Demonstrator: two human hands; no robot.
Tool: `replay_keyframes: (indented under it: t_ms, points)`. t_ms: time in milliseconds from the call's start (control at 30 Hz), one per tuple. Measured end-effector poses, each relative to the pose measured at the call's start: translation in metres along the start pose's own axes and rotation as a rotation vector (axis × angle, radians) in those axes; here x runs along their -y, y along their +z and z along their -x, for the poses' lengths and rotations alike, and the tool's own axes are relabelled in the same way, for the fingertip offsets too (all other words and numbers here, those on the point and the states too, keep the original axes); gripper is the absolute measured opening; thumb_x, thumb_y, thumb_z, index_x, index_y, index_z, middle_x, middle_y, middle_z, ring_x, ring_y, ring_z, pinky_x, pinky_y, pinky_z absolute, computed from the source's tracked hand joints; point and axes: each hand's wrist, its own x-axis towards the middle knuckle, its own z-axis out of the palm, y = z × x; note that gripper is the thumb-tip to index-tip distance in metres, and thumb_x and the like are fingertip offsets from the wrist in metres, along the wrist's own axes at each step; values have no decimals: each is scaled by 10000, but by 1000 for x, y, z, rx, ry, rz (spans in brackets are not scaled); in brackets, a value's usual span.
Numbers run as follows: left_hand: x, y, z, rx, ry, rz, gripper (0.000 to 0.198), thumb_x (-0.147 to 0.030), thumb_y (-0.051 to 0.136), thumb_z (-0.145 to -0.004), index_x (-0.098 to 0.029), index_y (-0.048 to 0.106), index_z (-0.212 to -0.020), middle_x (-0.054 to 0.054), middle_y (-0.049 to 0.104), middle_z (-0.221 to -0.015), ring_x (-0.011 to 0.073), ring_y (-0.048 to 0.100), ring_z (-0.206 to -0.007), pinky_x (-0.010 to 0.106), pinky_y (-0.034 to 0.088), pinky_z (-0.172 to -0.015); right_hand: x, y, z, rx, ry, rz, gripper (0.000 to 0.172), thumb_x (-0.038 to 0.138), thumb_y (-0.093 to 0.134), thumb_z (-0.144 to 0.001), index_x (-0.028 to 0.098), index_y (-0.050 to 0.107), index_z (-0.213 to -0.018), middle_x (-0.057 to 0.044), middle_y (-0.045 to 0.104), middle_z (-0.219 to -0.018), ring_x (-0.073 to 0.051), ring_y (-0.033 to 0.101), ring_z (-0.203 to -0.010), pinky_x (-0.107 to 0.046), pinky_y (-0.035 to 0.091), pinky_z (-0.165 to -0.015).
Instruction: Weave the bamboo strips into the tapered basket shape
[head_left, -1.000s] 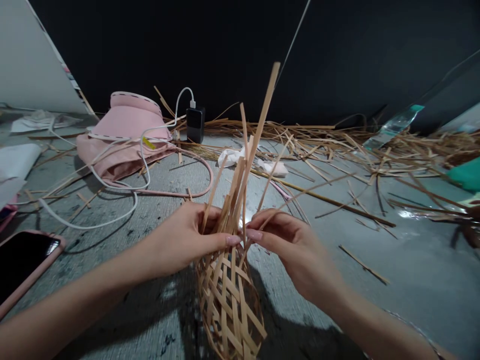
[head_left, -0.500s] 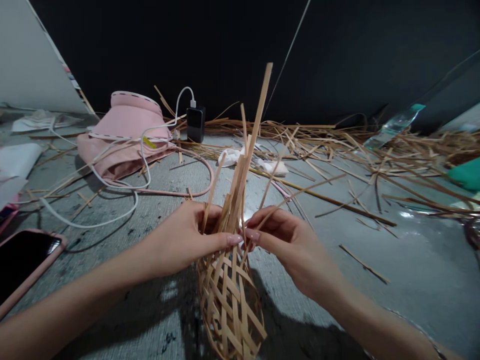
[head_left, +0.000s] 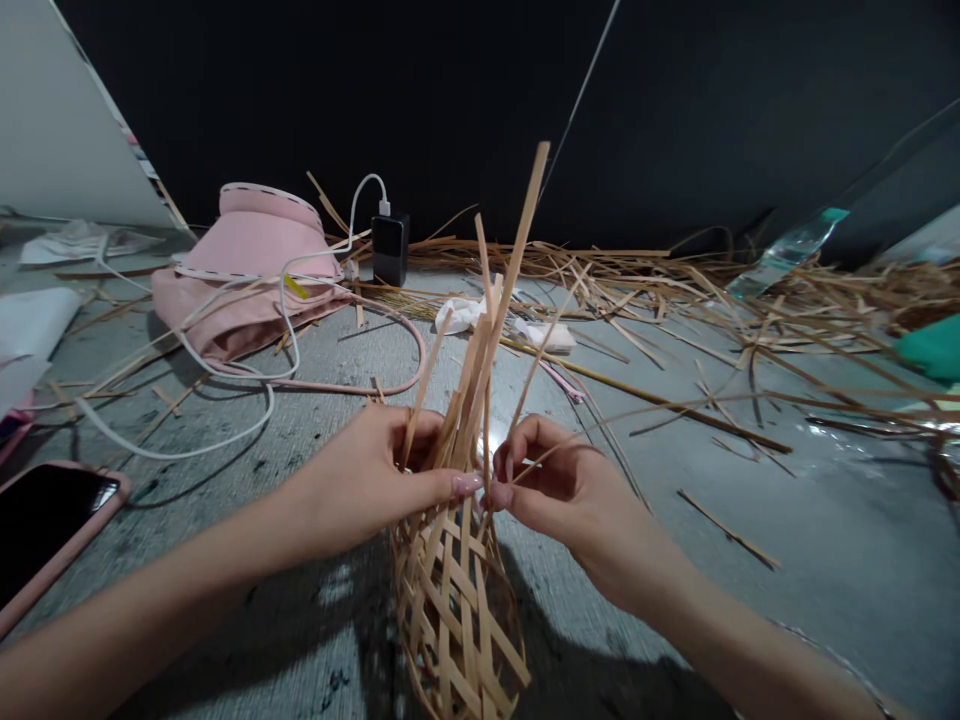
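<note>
A small open-weave basket of tan bamboo strips (head_left: 457,610) stands on the grey floor in front of me, its loose upright strips (head_left: 491,330) fanning upward. My left hand (head_left: 371,475) wraps round the gathered strips at the basket's neck, thumb across the front. My right hand (head_left: 551,480) is beside it on the right, fingers curled and pinching a long thin strip (head_left: 675,405) that runs off to the right.
A pink bag (head_left: 247,270) with white cable (head_left: 225,370) and black power bank (head_left: 391,248) lies at back left. A phone in a pink case (head_left: 45,530) sits at left. Loose bamboo strips (head_left: 675,280) litter the back and right, near a plastic bottle (head_left: 787,250).
My right hand has curled tighter and drawn the thin strip lower, level toward the right. The tall upright strips have tipped slightly. My left hand stays on the neck.
</note>
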Motion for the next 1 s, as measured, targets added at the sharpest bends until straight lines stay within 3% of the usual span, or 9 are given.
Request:
replay_keyframes:
  t_ms: [367, 667, 1000]
  points:
    - [1, -2, -1, 4, -8, 61, 233, -348, 722, -710, -136, 681, -797, -3, 627, -711, 150, 563, -679, 258, 427, -643, -2, 3, 5, -12, 3, -23, 286, 137, 783, -648, 195, 524, -754, 56, 599, -704, -70, 579, -679, -175, 469, -649]
    - [-1, -2, 1, -3, 0, 69, 180, -294, 689, -709, -130, 703, -783, 9, 662, -721, 158, 589, -697, 259, 435, -650, -9, 7, 7, -63, -238, 162, 112, 181, 704, -711, 200, 596, -734, 18, 602, -759, -107, 626, -722, -235, 525, -714]
    - [3, -4, -1, 25, 24, 75, 211, -349, 689, -744, -149, 718, -806, 23, 680, -787, 176, 601, -750, 283, 442, -695, -8, 3, 3, -32, -202, 127, 223, 148, 745, -681, 196, 529, -707, 45, 560, -741, -73, 597, -692, -184, 502, -676]
